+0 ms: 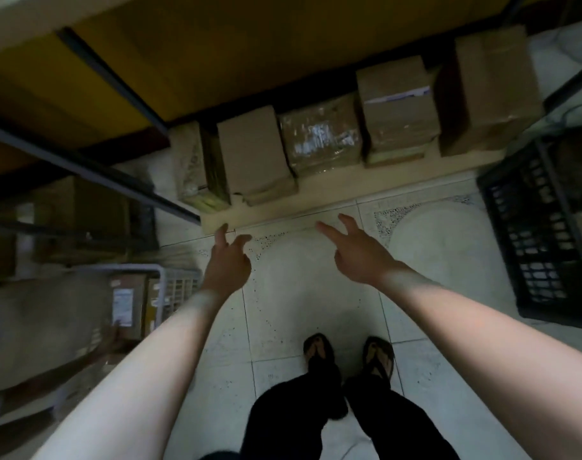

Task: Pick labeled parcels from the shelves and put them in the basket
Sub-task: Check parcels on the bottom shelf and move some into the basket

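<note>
Head view: left grip and right grip are both spread and empty. Parcel sits on the shelf just ahead, between them. Recommended: clamp its opposite sides, lift clear, then swing to the basket left of the left grip.

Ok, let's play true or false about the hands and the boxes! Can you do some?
1. The left hand and the right hand hold nothing. True.
2. The parcels stand on a high shelf. False: they stand in a row on the lowest shelf board, just above the floor.
3. One of them, the shiny wrapped parcel, is covered in clear film. True.
4. The black crate is on the person's left. False: it is on the right.
5. The person is barefoot. False: the feet wear sandals.
</note>
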`<state>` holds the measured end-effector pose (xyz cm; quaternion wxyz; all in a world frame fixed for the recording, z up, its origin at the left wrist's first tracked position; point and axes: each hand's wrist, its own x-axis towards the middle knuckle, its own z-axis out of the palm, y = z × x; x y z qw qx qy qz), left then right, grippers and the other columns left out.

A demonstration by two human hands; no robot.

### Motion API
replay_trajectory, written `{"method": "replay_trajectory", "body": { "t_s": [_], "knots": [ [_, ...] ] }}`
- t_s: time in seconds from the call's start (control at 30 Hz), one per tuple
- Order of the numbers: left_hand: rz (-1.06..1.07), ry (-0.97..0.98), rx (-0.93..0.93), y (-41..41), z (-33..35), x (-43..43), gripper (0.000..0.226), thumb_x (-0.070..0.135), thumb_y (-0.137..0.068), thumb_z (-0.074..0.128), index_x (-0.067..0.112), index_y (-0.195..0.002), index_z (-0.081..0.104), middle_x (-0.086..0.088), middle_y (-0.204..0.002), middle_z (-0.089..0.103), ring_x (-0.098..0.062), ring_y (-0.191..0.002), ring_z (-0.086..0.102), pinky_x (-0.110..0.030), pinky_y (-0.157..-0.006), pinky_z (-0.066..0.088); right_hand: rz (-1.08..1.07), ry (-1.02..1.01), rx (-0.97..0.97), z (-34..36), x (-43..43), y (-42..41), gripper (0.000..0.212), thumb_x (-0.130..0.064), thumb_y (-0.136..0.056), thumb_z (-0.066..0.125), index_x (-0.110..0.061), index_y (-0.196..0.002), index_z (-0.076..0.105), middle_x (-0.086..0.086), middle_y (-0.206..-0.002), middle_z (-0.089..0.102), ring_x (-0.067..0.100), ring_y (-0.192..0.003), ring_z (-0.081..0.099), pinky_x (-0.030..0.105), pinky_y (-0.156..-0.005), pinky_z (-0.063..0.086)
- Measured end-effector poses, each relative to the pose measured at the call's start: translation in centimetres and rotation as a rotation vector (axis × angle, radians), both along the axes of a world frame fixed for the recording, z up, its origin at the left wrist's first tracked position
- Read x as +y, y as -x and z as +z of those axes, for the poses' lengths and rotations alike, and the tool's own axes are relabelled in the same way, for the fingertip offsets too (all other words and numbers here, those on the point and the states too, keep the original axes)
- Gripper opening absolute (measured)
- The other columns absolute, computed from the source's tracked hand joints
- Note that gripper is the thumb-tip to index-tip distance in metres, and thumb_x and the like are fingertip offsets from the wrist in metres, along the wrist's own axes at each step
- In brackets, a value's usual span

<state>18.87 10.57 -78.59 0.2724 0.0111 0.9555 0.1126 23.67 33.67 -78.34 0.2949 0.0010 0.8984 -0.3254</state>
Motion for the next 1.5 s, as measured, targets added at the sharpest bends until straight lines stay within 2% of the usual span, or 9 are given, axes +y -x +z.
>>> {"method": "replay_trajectory", "body": {
  "t_s": [0.4,0.67,0.8,0.87,1.0,1.1,1.2,1.33,1.5],
  "knots": [
    [0.087,-0.027,0.276,13.5,-14.2,-7.8,0.071,0.006,-0.088,0.047,0.014,-0.147,0.008,-0.015,-0.155,0.004,-0.035,-0.140,0.014,-0.046,-0.111,0.027,0.236,-0.164,0.228,-14.9,-8.3,14.9,0.064,-0.017,-0.093,0.042,-0.030,-0.147,0.011,0.012,-0.156,-0.003,0.036,-0.139,0.014,0.038,-0.107,0.026],
    [0.272,0.043,0.451,23.7,-24.0,-14.6,0.071,0.054,-0.088,0.045,0.026,-0.146,0.013,-0.021,-0.153,-0.002,-0.039,-0.141,0.001,-0.049,-0.113,0.013,0.396,-0.395,0.392,-26.4,-13.7,24.4,0.071,-0.057,-0.090,0.037,-0.037,-0.146,-0.003,0.007,-0.156,-0.012,0.031,-0.143,-0.008,0.049,-0.114,0.003],
    [0.554,-0.263,0.378,24.0,-26.1,-15.0,0.063,0.054,-0.082,0.056,0.036,-0.136,0.029,-0.020,-0.145,0.016,-0.043,-0.131,0.022,-0.049,-0.108,0.025,0.376,-0.454,0.500,-28.9,-14.0,23.7,0.073,-0.068,-0.085,0.027,-0.042,-0.143,-0.009,0.006,-0.156,-0.014,0.030,-0.143,-0.013,0.052,-0.113,-0.005],
    [0.548,-0.337,0.424,22.4,-26.0,-13.4,0.062,0.046,-0.077,0.066,0.035,-0.130,0.035,-0.013,-0.135,0.023,-0.038,-0.121,0.034,-0.047,-0.102,0.037,0.372,-0.434,0.430,-28.1,-14.2,23.4,0.073,-0.070,-0.084,0.026,-0.043,-0.143,-0.007,0.006,-0.156,-0.014,0.030,-0.143,-0.015,0.053,-0.113,-0.005],
    [0.597,-0.364,0.466,19.9,-25.5,-11.2,0.087,0.036,-0.068,0.076,0.034,-0.135,0.020,-0.011,-0.131,0.023,-0.034,-0.118,0.034,-0.045,-0.093,0.042,0.296,-0.368,0.223,-24.9,-15.3,24.5,0.068,-0.065,-0.087,0.032,-0.036,-0.145,0.012,0.006,-0.157,-0.001,0.030,-0.143,-0.003,0.049,-0.114,0.007],
    [0.672,-0.371,0.485,19.6,-26.4,-11.4,0.110,0.040,-0.068,0.078,0.027,-0.144,0.000,-0.015,-0.137,0.021,-0.035,-0.122,0.031,-0.045,-0.094,0.040,0.191,-0.252,0.365,-23.6,-17.7,26.0,0.065,-0.055,-0.089,0.042,-0.021,-0.143,0.028,0.010,-0.149,0.028,0.028,-0.136,0.026,0.039,-0.109,0.026],
    [0.673,-0.391,0.538,18.2,-27.9,-12.2,0.110,0.048,-0.068,0.075,0.019,-0.145,0.002,-0.018,-0.140,0.023,-0.036,-0.126,0.029,-0.044,-0.098,0.038,0.089,0.059,0.474,-23.1,-22.1,26.8,0.069,-0.047,-0.084,0.057,-0.025,-0.142,0.028,0.006,-0.141,0.042,0.022,-0.128,0.040,0.040,-0.106,0.037],
    [0.522,-0.416,0.568,16.2,-29.2,-12.8,0.107,0.046,-0.072,0.072,0.016,-0.147,0.002,-0.015,-0.146,0.026,-0.032,-0.131,0.026,-0.039,-0.102,0.031,-0.190,0.191,0.264,-23.2,-27.2,27.7,0.107,-0.059,-0.071,0.067,-0.033,-0.146,-0.005,0.013,-0.148,0.015,0.035,-0.133,0.027,0.044,-0.110,0.030],
    [0.268,-0.627,0.514,15.9,-29.0,-16.3,0.101,0.033,-0.076,0.070,0.032,-0.145,-0.004,0.000,-0.149,0.028,-0.023,-0.132,0.025,-0.029,-0.101,0.024,-0.316,0.079,0.359,-23.4,-28.4,29.1,0.099,-0.050,-0.075,0.065,-0.033,-0.146,-0.002,0.014,-0.151,0.003,0.039,-0.133,0.021,0.045,-0.108,0.029]
  ]
}}
